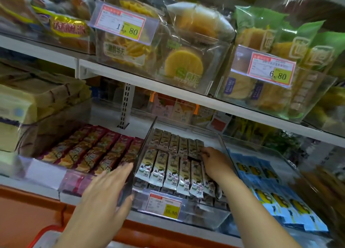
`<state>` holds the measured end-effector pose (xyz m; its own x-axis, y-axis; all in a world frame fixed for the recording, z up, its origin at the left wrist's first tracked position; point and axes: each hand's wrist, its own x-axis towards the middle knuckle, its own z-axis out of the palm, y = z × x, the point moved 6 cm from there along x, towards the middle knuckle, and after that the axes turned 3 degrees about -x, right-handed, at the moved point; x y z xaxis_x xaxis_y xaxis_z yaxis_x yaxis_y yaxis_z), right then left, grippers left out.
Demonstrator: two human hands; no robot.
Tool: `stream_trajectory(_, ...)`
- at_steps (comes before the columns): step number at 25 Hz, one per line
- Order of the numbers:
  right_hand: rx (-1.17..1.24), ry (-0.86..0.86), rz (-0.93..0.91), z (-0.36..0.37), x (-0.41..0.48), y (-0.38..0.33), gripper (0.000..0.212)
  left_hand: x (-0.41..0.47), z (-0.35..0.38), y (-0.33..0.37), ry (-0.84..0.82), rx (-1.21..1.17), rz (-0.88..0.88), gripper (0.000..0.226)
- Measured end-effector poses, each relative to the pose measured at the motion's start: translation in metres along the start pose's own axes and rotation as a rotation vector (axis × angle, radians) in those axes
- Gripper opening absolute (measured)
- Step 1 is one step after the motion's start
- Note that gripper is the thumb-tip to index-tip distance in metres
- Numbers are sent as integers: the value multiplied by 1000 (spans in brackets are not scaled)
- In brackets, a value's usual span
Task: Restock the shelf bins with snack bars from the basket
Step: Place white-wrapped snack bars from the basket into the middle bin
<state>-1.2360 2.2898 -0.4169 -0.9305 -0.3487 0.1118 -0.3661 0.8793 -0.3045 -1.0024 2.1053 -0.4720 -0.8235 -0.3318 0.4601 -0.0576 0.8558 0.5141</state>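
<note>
Head view, lower shelf, middle.

Item: clear bin (pixel 202 217), holding two rows of snack bars (pixel 169 170). It is nearly full, and we note a dark gap just beside the fingers at the right end.

Item: right hand (pixel 214 160), inside the bin, fingers bent down onto the back row's right end. We cannot tell whether they pinch a bar or only press it.

Item: left hand (pixel 110 190), flat, fingers straight and spread, holding nothing, at the bin's left wall.

Item: basket (pixel 44 231), red rim, lower left corner.

Handling: we would steady the wall with the left hand and seat the bar flush with its neighbours, closing the gap.
</note>
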Motion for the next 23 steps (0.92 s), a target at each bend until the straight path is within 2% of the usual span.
stream_trajectory(2,62,121,-58,-14,-12,-15,39,-6,-7,1,45,-26,23,73)
stream_trajectory(5,356,413,-314,-39,-67,-50,32,-18,-25,7,248,-61,87,51)
stream_trajectory(6,462,435,-411,-35,-91,-59,29,-26,-26,7,280,-66,84,46)
stream_trajectory(8,597,346,-471,0,-137,-64,22,-49,-11,4,207,-82,24,43)
stream_trajectory(10,635,119,-323,70,-174,-47,18,-87,28,-10,-36,-86,-88,45)
stream_trajectory(12,583,-186,-4,159,-212,-6,20,-138,71,-32,-298,-89,-246,47)
stream_trajectory(13,512,-350,148,203,-234,18,26,-165,87,-45,-397,-84,-334,48)
stream_trajectory(15,347,-559,290,268,-273,50,38,-211,110,-68,-526,-86,-493,51)
stream_trajectory(19,337,-627,442,335,-305,70,39,-272,131,-95,-709,-93,-660,57)
stream_trajectory(21,340,-618,590,356,-307,76,39,-283,136,-105,-739,-77,-724,57)
stream_trajectory(23,362,-621,741,372,-310,80,51,-284,140,-112,-735,-70,-773,56)
